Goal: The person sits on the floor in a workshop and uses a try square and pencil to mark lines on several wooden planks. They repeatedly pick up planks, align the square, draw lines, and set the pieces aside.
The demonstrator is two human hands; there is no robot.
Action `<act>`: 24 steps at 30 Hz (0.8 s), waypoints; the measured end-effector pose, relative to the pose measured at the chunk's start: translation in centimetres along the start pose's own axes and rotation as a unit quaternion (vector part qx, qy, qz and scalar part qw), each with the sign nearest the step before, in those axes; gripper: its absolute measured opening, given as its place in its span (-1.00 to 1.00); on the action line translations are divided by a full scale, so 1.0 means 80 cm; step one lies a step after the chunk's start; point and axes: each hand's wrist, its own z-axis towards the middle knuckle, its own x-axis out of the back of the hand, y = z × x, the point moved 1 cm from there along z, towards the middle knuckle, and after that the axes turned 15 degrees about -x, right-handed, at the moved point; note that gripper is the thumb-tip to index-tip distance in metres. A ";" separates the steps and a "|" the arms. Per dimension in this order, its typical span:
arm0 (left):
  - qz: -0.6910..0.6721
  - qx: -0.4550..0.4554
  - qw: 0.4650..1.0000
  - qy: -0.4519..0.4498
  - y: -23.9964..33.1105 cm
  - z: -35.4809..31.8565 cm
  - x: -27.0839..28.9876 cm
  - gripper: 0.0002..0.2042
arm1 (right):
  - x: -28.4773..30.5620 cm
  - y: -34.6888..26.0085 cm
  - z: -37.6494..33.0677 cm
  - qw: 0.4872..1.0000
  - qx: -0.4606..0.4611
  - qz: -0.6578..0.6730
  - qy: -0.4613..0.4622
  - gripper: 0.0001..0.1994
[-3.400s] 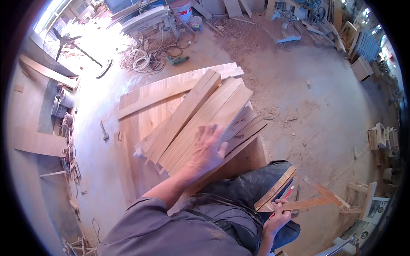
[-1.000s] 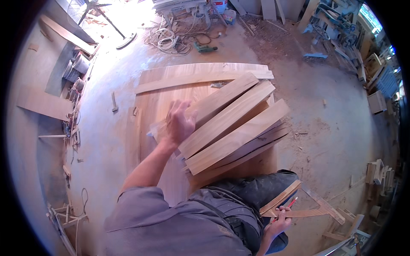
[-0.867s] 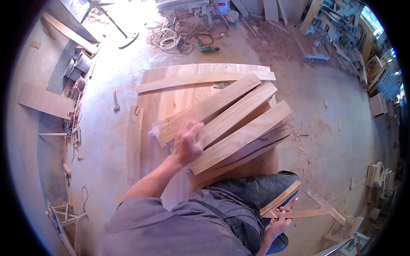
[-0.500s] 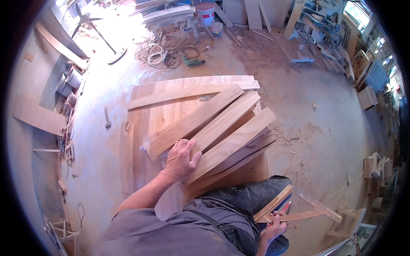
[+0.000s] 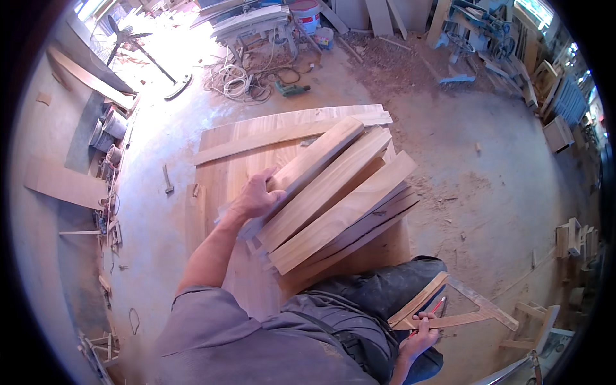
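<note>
My left hand (image 5: 258, 196) is closed over the left edge of the leftmost wooden board (image 5: 321, 156), near its lower end. Beside that board lie a second plank (image 5: 330, 186) and a wider pale plank (image 5: 346, 212), slanting up to the right. Darker, rough-edged boards (image 5: 369, 228) lie under and beside them. The stack rests on a wide wooden panel (image 5: 221, 151). At the lower right, my right hand (image 5: 420, 337) grips a triangular wooden square (image 5: 459, 319) together with a red pencil (image 5: 439, 304).
A long thin strip (image 5: 256, 146) crosses the panel's far part. A hammer (image 5: 167, 179) lies on the floor to the left. Beyond the panel are a green power tool (image 5: 292, 89), coiled cable (image 5: 237, 83) and a fan (image 5: 138, 48). Wooden offcuts (image 5: 573, 239) stand at the right.
My left hand has moved up and left, from the lower ends of the boards to the leftmost board's edge. That board has shifted and turned slightly. My right hand still holds the square and pencil.
</note>
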 end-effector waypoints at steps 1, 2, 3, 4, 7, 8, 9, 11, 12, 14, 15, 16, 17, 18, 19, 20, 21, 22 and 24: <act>-0.070 0.010 0.997 -0.017 -0.005 0.005 0.006 -0.37 | 0.000 0.000 0.001 1.000 -0.003 0.006 0.008 -0.86; -0.111 0.017 0.992 -0.050 -0.009 0.008 0.012 -0.41 | 0.000 0.001 0.002 1.000 -0.006 0.012 0.016 -0.86; -0.151 0.024 0.985 -0.083 -0.011 0.010 0.018 -0.45 | 0.000 0.002 0.003 1.000 -0.009 0.017 0.023 -0.86; -0.190 0.033 0.975 -0.114 -0.010 0.009 0.023 -0.49 | 0.003 0.004 0.006 1.000 -0.010 0.014 0.020 -0.86; -0.099 0.037 0.989 -0.105 -0.014 0.010 0.028 -0.57 | 0.006 0.006 0.012 1.000 -0.011 0.003 0.013 -0.85; -0.077 0.036 0.990 -0.112 -0.013 0.013 0.030 -0.57 | 0.003 0.003 0.010 1.000 -0.009 -0.001 0.015 -0.84; -0.026 0.016 0.991 -0.132 -0.014 0.016 0.033 -0.60 | 0.001 0.001 0.009 1.000 -0.007 -0.005 0.016 -0.84; 0.076 -0.022 0.982 -0.170 -0.016 0.022 0.039 -0.64 | 0.004 0.003 0.010 1.000 -0.003 -0.010 0.011 -0.84; 0.070 0.003 0.981 -0.183 -0.015 0.027 0.040 -0.64 | 0.004 0.003 0.012 1.000 0.000 -0.013 0.008 -0.84; 0.062 0.060 0.973 -0.214 -0.009 0.023 0.046 -0.62 | 0.005 0.007 0.012 1.000 0.004 -0.008 0.011 -0.84; -0.016 0.066 0.982 -0.179 -0.016 0.017 0.046 -0.61 | 0.006 0.008 0.013 1.000 0.006 -0.005 0.012 -0.84; -0.094 0.074 0.983 -0.142 -0.028 0.006 0.044 -0.60 | 0.005 0.007 0.011 1.000 0.002 -0.006 0.014 -0.84; -0.171 0.082 0.977 -0.102 -0.038 -0.004 0.043 -0.58 | 0.003 0.004 0.008 1.000 -0.002 -0.006 0.017 -0.83; -0.170 0.082 0.977 -0.101 -0.048 -0.010 0.044 -0.58 | 0.002 0.003 0.007 1.000 -0.006 -0.007 0.019 -0.83; -0.171 0.085 0.977 -0.098 -0.058 -0.015 0.050 -0.58 | 0.007 0.004 0.008 1.000 -0.008 -0.011 0.013 -0.83; -0.167 0.089 0.977 -0.095 -0.067 -0.020 0.057 -0.57 | 0.011 0.006 0.012 1.000 -0.012 -0.013 0.005 -0.83; -0.165 0.076 0.982 -0.054 -0.085 -0.026 0.060 -0.55 | 0.014 0.009 0.014 1.000 -0.016 -0.015 -0.002 -0.82; -0.221 0.095 0.971 -0.019 -0.093 -0.030 0.068 -0.55 | 0.012 0.008 0.012 1.000 -0.018 -0.011 -0.008 -0.82; -0.325 0.131 0.935 0.054 -0.109 -0.042 0.084 -0.53 | 0.009 0.004 0.007 1.000 -0.023 -0.001 -0.019 -0.82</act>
